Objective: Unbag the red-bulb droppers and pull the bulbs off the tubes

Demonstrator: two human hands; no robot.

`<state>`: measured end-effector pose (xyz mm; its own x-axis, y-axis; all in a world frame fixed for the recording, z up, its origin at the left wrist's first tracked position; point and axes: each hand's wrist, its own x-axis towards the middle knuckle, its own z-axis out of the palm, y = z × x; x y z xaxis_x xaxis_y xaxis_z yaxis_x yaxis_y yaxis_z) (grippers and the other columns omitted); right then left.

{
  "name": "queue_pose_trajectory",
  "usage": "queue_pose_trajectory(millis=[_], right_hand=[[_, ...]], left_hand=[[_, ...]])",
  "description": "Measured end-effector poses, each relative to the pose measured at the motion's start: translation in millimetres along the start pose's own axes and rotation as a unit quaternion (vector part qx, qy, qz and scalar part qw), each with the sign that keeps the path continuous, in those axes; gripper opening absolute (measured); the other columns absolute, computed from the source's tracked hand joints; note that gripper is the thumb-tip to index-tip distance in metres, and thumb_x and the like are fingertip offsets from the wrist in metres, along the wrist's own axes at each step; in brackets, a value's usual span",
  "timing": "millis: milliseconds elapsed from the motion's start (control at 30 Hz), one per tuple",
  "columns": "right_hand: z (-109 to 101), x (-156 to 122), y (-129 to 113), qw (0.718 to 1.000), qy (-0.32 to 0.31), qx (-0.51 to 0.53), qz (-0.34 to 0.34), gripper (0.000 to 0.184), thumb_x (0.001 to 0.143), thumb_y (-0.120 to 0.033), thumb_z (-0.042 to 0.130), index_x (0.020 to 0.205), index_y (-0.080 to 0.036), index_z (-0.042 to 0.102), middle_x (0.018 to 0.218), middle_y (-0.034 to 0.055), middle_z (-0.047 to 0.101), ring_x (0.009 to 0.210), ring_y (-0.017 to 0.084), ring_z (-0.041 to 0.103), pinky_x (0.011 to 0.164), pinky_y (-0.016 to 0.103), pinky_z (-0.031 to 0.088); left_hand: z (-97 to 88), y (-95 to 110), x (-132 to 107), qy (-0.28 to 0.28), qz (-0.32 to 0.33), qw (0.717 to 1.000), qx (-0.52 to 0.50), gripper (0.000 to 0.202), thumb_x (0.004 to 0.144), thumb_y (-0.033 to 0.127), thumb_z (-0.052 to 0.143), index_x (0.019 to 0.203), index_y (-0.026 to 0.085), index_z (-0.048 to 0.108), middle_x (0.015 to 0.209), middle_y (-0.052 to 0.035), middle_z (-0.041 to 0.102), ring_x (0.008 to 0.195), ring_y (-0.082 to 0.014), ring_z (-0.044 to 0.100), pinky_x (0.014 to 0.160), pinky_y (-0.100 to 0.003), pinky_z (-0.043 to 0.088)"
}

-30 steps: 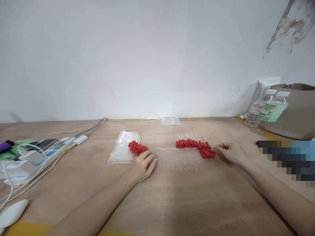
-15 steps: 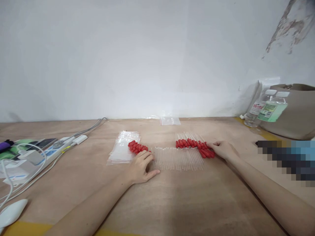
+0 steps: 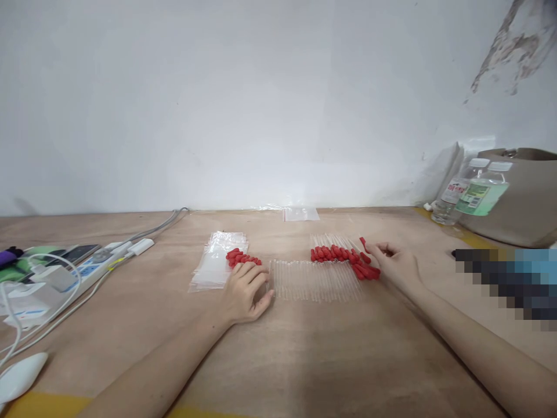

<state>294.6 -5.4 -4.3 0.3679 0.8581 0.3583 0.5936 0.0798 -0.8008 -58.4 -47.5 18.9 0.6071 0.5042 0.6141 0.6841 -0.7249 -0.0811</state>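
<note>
My right hand (image 3: 394, 264) pinches a small red rubber bulb (image 3: 362, 242) at its fingertips, just right of a row of red bulbs (image 3: 333, 253). Thin clear tubes (image 3: 333, 238) stick out behind that row. A few more red bulbs (image 3: 366, 271) lie in a small pile beside my right hand. In front lies a row of clear glass dropper tubes (image 3: 315, 281), side by side. My left hand (image 3: 248, 293) rests at that row's left end, fingers curved and thumb apart. Beyond its knuckles another cluster of red bulbs (image 3: 241, 257) is partly covered.
Clear zip bags (image 3: 213, 264) are stacked on the left, and a single bag (image 3: 301, 214) lies by the wall. A power strip (image 3: 98, 268) with cables runs along the left side. At right stand two bottles (image 3: 483, 188) and a beige bag (image 3: 522, 203).
My right hand has lifted a red bulb slightly up and away from the others. My left hand has slid a little to the left, off the end of the tube row.
</note>
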Motion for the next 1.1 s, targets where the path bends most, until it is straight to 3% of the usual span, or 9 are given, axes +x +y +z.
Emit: queue_pose_trajectory(millis=[100,167,300,467,633,767,900,1100], right_hand=[[7.2,-30.2,-27.2,0.994,-0.002,0.009,-0.111,0.032,0.071,-0.047,0.057,0.076,-0.017,0.064,0.067,0.003,0.062,0.058,0.013,0.054,0.053,0.023,0.04],[13.7,-51.5,-43.1,0.975,-0.05,0.024,-0.216,0.024,0.075,-0.04,0.055,0.07,-0.018,0.062,0.068,0.0023,0.061,0.062,0.013,0.054,0.059,0.024,0.041],[25.0,-81.2,-60.1,0.926,-0.112,0.012,-0.36,0.016,0.077,-0.03,0.056,0.066,-0.019,0.06,0.062,0.0009,0.056,0.06,0.012,0.05,0.057,0.024,0.038],[27.9,-92.6,-63.0,0.906,-0.153,0.012,-0.394,0.011,0.078,-0.025,0.055,0.07,-0.018,0.058,0.064,0.0004,0.056,0.06,0.011,0.05,0.055,0.023,0.036],[29.0,-95.1,-64.7,0.909,-0.163,-0.022,-0.383,0.009,0.078,-0.027,0.055,0.075,-0.019,0.058,0.07,0.0006,0.058,0.06,0.011,0.05,0.056,0.023,0.035],[37.0,-97.1,-65.6,0.888,-0.142,-0.075,-0.431,0.02,0.078,-0.035,0.057,0.092,-0.021,0.059,0.085,0.0025,0.061,0.073,0.013,0.053,0.061,0.024,0.035],[42.0,-100.0,-67.0,0.853,-0.093,-0.102,-0.503,0.011,0.081,-0.027,0.054,0.079,-0.021,0.063,0.062,-0.0011,0.06,0.064,0.013,0.049,0.061,0.027,0.027],[37.7,-103.8,-73.9,0.841,-0.048,-0.088,-0.532,0.013,0.082,-0.026,0.053,0.088,-0.019,0.063,0.066,-0.0002,0.063,0.062,0.011,0.048,0.063,0.029,0.024]], left_hand=[[3.9,5.5,0.3,0.067,-0.008,0.998,0.014,0.02,0.077,0.024,0.052,0.095,0.017,0.055,0.1,-0.0087,0.06,0.092,-0.0229,0.05,0.078,-0.038,0.039],[5.6,10.8,1.1,0.092,0.003,0.995,0.027,0.03,0.078,0.022,0.054,0.107,0.017,0.053,0.108,-0.0106,0.057,0.099,-0.024,0.048,0.083,-0.039,0.039],[8.2,20.3,3.5,0.085,0.065,0.993,0.048,0.035,0.079,0.02,0.055,0.114,0.021,0.051,0.112,-0.0093,0.057,0.104,-0.0237,0.048,0.087,-0.04,0.036],[15.9,24.5,4.6,0.059,0.117,0.991,0.03,0.021,0.082,0.016,0.054,0.102,0.019,0.056,0.081,-0.0019,0.063,0.076,-0.0147,0.053,0.075,-0.033,0.038],[18.4,29.4,5.6,0.008,0.108,0.994,0.02,0.013,0.086,0.016,0.047,0.094,0.016,0.057,0.072,-0.0021,0.058,0.067,-0.0135,0.049,0.066,-0.029,0.038],[18.0,36.1,7.1,-0.008,0.102,0.995,0.009,0.012,0.087,0.017,0.044,0.089,0.014,0.056,0.073,-0.0031,0.057,0.069,-0.014,0.048,0.066,-0.029,0.037],[19.2,40.0,7.2,-0.016,0.107,0.994,0.009,0.013,0.088,0.016,0.042,0.086,0.013,0.055,0.071,-0.0025,0.056,0.066,-0.0135,0.048,0.067,-0.03,0.036],[18.2,39.4,5.6,-0.005,0.124,0.992,0.02,0.015,0.087,0.013,0.041,0.086,0.013,0.056,0.064,-0.0008,0.054,0.062,-0.0121,0.046,0.068,-0.029,0.034]])
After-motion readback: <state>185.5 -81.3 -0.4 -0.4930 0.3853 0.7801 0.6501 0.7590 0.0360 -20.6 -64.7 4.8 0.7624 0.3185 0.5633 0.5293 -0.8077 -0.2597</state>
